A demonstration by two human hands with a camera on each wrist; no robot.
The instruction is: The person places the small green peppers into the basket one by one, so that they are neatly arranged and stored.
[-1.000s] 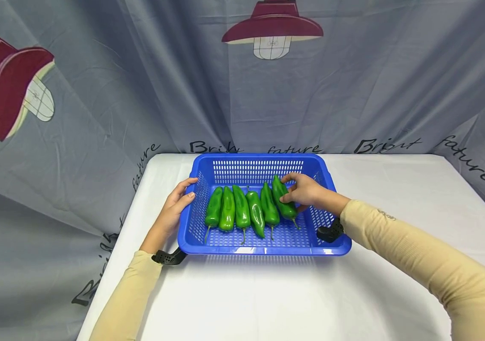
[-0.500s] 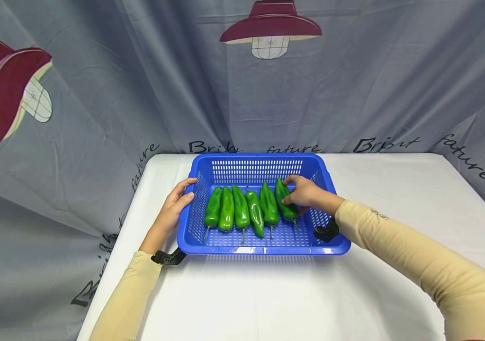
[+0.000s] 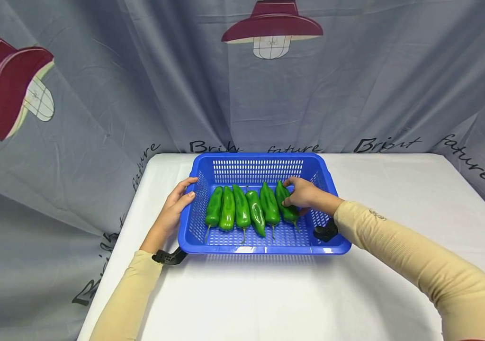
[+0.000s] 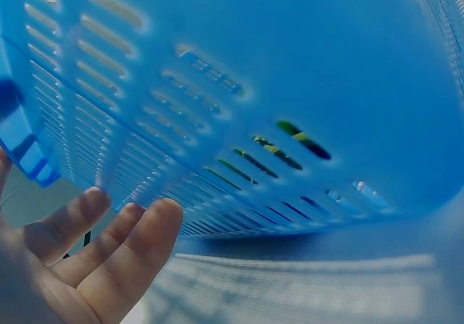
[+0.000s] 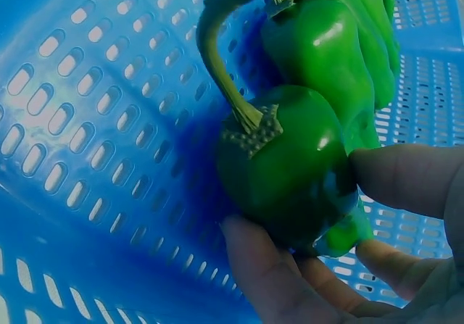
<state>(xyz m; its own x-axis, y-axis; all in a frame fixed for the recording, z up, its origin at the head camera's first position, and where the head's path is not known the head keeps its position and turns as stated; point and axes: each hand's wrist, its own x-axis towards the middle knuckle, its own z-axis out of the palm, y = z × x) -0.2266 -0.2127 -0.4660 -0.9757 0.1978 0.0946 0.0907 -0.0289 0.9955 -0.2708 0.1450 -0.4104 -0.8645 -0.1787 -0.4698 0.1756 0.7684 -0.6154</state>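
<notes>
A blue perforated plastic basket [image 3: 229,249] holds several long green peppers in a side-by-side row. At its left end my left hand [image 3: 172,208] holds the rim, thumb and a finger over the edge; in the left wrist view other fingers [image 4: 130,266] meet the outer wall. My right hand [image 3: 308,194] reaches inside and grips the rightmost green pepper [image 3: 289,215] between thumb and fingers. Seen from the right wrist, that pepper [image 5: 290,175] has its curved stem toward the camera, with another pepper [image 5: 322,48] lying beside it.
The basket stands on a table with a white cloth [image 3: 242,293]. Behind hangs a grey curtain [image 3: 174,71] printed with red lamps and lettering. Black wrist straps [image 3: 170,256] sit on both arms over beige sleeves [image 3: 413,265].
My right hand has shifted the rightmost pepper slightly right and toward me, leaving a small gap to its neighbour, and has then stayed nearly still. The left hand keeps its place.
</notes>
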